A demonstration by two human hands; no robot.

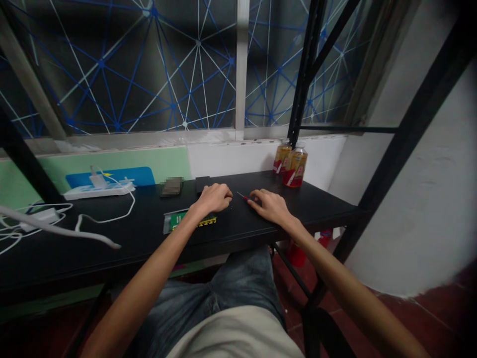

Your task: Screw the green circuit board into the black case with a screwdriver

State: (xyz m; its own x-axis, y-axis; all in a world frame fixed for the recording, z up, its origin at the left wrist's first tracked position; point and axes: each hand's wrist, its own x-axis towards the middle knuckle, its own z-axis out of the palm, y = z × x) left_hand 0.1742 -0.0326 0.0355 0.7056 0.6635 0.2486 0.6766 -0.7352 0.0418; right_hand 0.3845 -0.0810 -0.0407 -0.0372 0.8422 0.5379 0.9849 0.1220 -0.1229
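My right hand (pixel 272 205) is closed on a small screwdriver (pixel 245 197) with a red handle. Its thin metal shaft points left, low over the black desk (pixel 238 226). My left hand (pixel 216 198) is to its left, fingers curled together; whatever they may hold is hidden or too small to name. Beneath my left wrist lies a green circuit board (pixel 177 220) in a grey metal frame, with yellow-and-black markings along its near edge. My forearm covers part of it. A flat black object (pixel 202 184) sits just behind my left hand.
Two bottles of amber-red drink (pixel 295 168) stand at the back right. A blurred, dark flat item (pixel 172 186) lies further left. The white power strip (pixel 100 189) and loose white cables (pixel 93 239) occupy the left side. A black metal post (pixel 402 119) rises at the right.
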